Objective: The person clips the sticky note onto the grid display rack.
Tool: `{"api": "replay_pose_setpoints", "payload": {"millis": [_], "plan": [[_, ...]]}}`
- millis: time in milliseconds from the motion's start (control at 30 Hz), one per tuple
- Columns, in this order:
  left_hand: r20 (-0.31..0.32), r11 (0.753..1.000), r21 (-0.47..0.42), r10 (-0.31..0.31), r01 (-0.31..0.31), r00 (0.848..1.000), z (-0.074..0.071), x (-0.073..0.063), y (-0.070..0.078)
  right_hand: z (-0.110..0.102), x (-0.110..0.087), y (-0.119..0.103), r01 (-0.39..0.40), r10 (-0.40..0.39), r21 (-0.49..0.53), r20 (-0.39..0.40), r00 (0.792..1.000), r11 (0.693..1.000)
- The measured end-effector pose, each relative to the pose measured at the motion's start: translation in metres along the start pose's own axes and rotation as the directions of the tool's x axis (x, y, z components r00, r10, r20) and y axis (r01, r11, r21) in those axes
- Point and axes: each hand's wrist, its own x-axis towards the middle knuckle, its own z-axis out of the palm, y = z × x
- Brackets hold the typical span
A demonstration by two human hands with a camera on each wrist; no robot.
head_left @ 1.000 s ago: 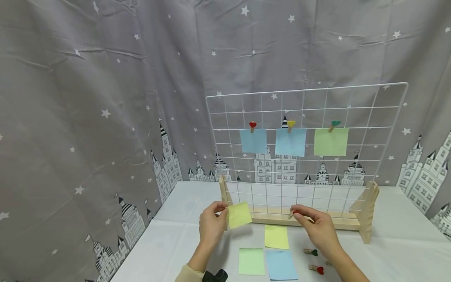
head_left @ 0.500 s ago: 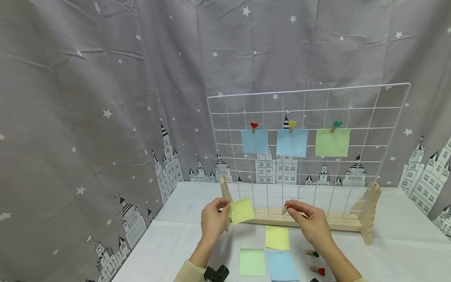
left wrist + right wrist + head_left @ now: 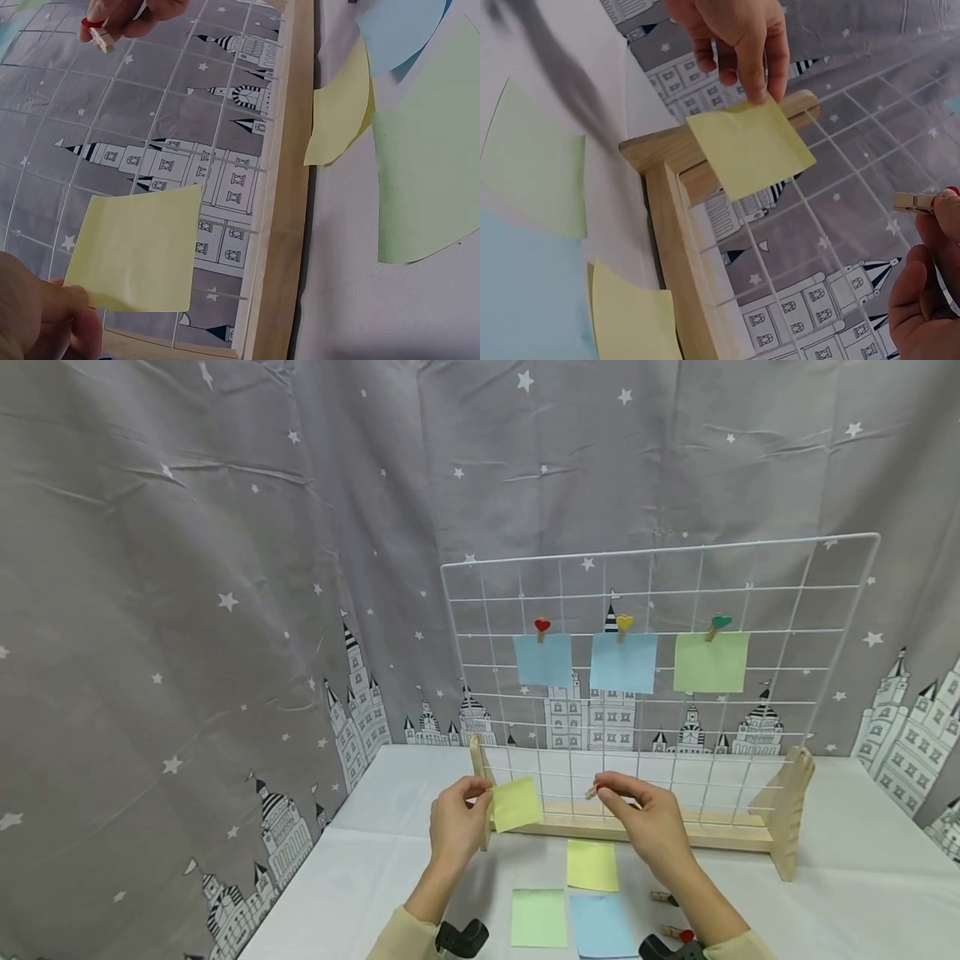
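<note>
My left hand [image 3: 456,822] pinches a yellow sticky note [image 3: 517,804] by its left edge, in front of the lower left of a white wire grid [image 3: 558,722]. In the left wrist view the note [image 3: 139,251] stands flat toward the camera, thumb at its lower corner. My right hand [image 3: 651,817] pinches a small wooden clothespin [image 3: 913,202] with a red decoration at its end, a short way right of the note. On the grid hang two blue notes [image 3: 543,661] and a green note [image 3: 711,662], each under a heart clothespin [image 3: 625,624].
Wooden feet [image 3: 792,814] and a base bar carry the grid. On the white table [image 3: 382,860] before it lie a yellow note [image 3: 592,866], a green note [image 3: 538,918] and a blue note [image 3: 602,927]. Two clothespins [image 3: 677,933] lie partly behind my right forearm. A grey curtain [image 3: 225,527] hangs behind.
My right hand has moved left with the clothespin, closer to the held yellow note. My left hand has shifted slightly right and up with the note.
</note>
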Motion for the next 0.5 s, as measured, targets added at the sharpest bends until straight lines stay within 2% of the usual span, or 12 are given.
{"api": "replay_pose_setpoints", "payload": {"millis": [267,500], "plan": [[0.002,1.000,0.002,0.018,-0.018,1.000,0.000,0.003,0.005,0.006,0.005,-0.015,0.009,-0.009,-0.006,-0.005,1.000,1.000],[-0.003,1.000,-0.003,0.031,-0.031,1.000,0.001,0.003,0.006,0.010,0.009,-0.019,0.065,-0.066,0.031,0.017,0.998,0.997]]}}
